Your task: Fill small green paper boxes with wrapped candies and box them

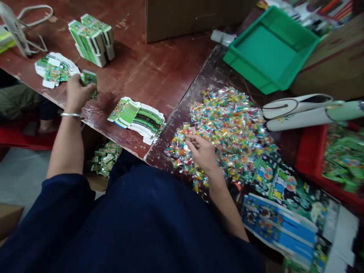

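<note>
My left hand (76,93), with a bangle on the wrist, is closed around a small green printed carton (90,79) above the table's near edge. Left of it lies a loose heap of flat green-and-white cartons (54,70). Over the front left of a wide pile of clear candy packets (230,125), my right hand (203,153) has its fingers curled in; whatever they pinch cannot be made out. Between the hands a fanned row of flat cartons (138,117) rests on the red-brown table (159,72).
Bundled cartons (92,40) stand at the back left. A green tray (271,49) sits beyond the candy, near a cardboard box (182,19). To the right are a white strap-like object (298,113), a red bin (309,151) of green packs and printed card sheets (281,223). Filled cartons (106,157) lie below the edge.
</note>
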Available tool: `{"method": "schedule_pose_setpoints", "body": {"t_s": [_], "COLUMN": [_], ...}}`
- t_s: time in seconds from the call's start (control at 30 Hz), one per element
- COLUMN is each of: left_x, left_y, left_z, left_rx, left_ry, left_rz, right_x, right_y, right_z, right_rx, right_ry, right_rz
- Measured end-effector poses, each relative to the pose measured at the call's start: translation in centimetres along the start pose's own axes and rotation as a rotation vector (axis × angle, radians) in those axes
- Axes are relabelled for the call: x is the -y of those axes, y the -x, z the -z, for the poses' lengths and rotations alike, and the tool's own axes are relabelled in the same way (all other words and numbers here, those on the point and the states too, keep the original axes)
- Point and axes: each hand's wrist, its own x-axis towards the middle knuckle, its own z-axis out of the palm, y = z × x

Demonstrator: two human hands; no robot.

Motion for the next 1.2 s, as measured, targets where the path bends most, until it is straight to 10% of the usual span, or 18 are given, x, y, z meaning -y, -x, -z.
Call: {"method": "schedule_pose_setpoints", "body": {"t_s": [0.17,0.33,0.53,0.87,1.2], "left_x": [-2.8,-4.9,-6.2,-6.9,-8.3], "left_y": [7.5,14.4,19.5,22.2,23.4], "left_z": [0.7,-2.9,-8.7,-13.8,-14.5], "left_rx": [0.058,0.468,0.847,0.828,0.745], "left_ry": [0.625,0.621,0.649,0.527,0.599], "left_rz": [0.142,0.335,0.259,0.011,-0.054], "right_x": [-0.4,-0.3,-1.1,4.5,6.1], "right_y": [-1.9,-3.0,-3.4,-0.9,-1.6], "right_z": [-1.8,-2.2,-1.0,3.0,0.1], "right_rx": [0.139,0.301,0.348,-0.282,-0.208], "right_ry": [0.378,0.544,0.376,-0.089,0.084], "right_rz": [0.126,0.127,0.118,0.109,0.249]}}
